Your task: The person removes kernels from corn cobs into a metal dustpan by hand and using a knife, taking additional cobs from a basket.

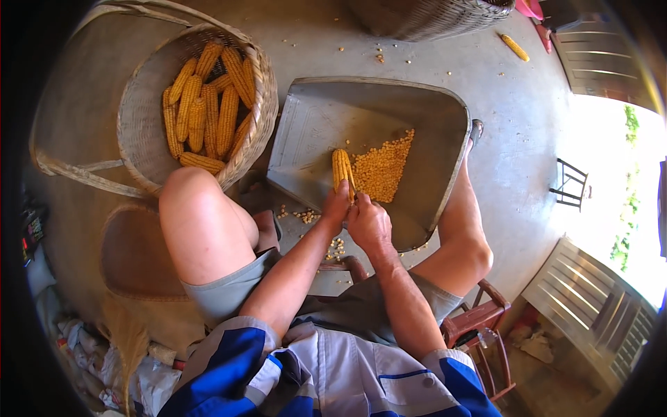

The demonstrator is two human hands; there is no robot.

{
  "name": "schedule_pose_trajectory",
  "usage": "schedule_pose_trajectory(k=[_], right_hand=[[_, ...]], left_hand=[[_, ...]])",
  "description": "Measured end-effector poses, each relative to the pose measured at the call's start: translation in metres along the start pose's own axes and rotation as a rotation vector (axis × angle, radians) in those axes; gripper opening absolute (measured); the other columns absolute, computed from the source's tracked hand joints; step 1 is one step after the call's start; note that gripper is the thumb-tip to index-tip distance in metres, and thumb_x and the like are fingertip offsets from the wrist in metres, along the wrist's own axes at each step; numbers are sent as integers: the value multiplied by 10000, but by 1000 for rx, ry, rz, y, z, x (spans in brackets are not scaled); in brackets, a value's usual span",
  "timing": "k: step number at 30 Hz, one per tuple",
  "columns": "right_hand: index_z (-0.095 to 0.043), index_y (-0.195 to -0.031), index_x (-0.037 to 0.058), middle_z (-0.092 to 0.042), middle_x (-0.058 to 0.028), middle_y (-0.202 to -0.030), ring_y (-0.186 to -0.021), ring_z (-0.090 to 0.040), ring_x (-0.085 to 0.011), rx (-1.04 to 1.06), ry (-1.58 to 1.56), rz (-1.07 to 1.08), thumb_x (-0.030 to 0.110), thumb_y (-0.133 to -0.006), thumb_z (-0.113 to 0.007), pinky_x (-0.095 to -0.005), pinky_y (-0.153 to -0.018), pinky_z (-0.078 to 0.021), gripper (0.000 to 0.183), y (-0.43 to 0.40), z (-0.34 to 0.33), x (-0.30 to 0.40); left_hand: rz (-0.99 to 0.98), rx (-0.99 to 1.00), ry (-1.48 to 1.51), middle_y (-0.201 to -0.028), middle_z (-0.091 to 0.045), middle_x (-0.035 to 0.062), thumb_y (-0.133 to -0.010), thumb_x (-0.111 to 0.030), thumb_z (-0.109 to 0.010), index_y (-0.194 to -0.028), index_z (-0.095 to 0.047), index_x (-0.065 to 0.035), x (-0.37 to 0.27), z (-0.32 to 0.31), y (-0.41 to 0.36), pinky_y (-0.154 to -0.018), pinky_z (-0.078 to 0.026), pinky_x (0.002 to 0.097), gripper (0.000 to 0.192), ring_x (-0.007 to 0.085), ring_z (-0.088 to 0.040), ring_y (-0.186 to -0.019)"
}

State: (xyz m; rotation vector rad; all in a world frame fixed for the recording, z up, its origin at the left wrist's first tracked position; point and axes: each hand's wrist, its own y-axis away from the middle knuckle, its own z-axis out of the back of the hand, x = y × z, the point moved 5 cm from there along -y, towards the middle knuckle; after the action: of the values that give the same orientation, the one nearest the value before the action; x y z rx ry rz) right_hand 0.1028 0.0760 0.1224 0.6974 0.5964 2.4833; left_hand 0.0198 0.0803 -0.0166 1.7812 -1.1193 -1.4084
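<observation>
My left hand (336, 208) grips the lower end of a yellow corn cob (341, 168), which points away from me over a grey metal tray (318, 112). Close against it, my right hand (371, 221) is closed around a slender tool (352, 194) that meets the cob's right side; the fingers hide most of it, so its exact kind is unclear. Loose corn kernels (383, 166) lie heaped in the tray, just beyond my right hand. To the left, a round wicker basket (140, 117) contains several whole corn cobs (211, 112).
Another woven basket (432, 21) stands at the far side. Stray kernels (333, 250) and one cob (515, 48) lie on the concrete floor. A reddish wooden chair (477, 318) is at my right, a small dark stool (569, 185) farther off. Plastic bags (153, 380) lie at lower left.
</observation>
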Motion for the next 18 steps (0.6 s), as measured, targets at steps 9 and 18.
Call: schedule_pose_trajectory(k=[9,18], right_hand=[[-619,-1027,45,-626,-306,-850,-759,-631,-480,-167,-70,1,206,-865,-531,-548,-708,-524,245,-9,-9,-13],[-623,-1058,30,-597,-333,-1067,-902,-646,-466,-66,-113,-124,286,-905,-497,-517,-786,-536,324,-30,-14,-16]], left_hand=[[14,-92,-176,-1070,-624,143,-987,-505,-415,-1162,-573,24,-14,-5,6,-824,-471,373,580,218,-588,-923],[-59,-37,43,-948,-646,118,-940,-523,-470,-1088,-612,22,-3,-8,2,-701,-478,350,582,204,-606,-826]])
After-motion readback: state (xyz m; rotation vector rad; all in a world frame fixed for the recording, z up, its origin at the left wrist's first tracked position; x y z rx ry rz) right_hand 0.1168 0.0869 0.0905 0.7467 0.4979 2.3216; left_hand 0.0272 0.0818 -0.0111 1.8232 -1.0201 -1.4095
